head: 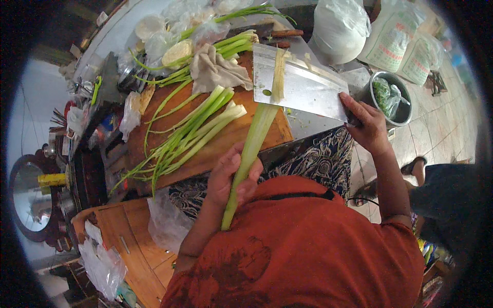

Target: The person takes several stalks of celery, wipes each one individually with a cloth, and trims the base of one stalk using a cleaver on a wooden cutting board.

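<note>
My right hand (366,121) grips the handle of a wide metal cleaver (304,88), its flat side facing up. My left hand (235,177) holds a long pale-green vegetable stalk (252,146) near its lower part. The stalk's upper end reaches the cleaver's edge, and a pale strip of peel (279,75) lies across the blade. Left of the stalk, a bunch of scallions (196,134) rests on a wooden board (215,148). More scallions (238,42) lie behind, beside a crumpled beige cloth (215,71).
A metal pot (404,117) with bagged greens stands right of the cleaver. White plastic bags (339,32) are behind it. A wooden cabinet (131,235) stands at lower left. Another person's dark-clothed leg (443,188) is at the right, near the floor.
</note>
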A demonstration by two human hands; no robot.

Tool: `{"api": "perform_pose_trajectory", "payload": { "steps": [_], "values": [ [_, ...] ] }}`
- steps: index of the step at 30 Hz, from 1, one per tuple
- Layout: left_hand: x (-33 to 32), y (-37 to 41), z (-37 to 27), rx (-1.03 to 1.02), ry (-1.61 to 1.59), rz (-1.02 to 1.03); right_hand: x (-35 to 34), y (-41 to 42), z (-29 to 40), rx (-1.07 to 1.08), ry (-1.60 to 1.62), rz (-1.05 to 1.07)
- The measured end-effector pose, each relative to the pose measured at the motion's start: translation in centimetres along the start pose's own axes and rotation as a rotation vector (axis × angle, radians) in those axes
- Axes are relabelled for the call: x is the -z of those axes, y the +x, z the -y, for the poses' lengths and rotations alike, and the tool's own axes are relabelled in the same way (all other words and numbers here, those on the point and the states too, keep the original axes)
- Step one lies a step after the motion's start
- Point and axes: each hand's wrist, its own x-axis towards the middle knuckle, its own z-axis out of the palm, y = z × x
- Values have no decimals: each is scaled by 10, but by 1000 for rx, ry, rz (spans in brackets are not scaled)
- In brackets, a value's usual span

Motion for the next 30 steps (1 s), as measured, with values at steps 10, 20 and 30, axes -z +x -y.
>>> {"api": "perform_pose_trajectory", "payload": {
  "steps": [10,20,30],
  "values": [
    [7,-4,0,52,-55,52,-9,6,24,223,3,70],
    [1,1,2,54,-1,-111,-14,-4,-2,57,52,170],
    [4,-8,-9,-15,145,-180,-16,-6,3,91,16,113]
  ]
}}
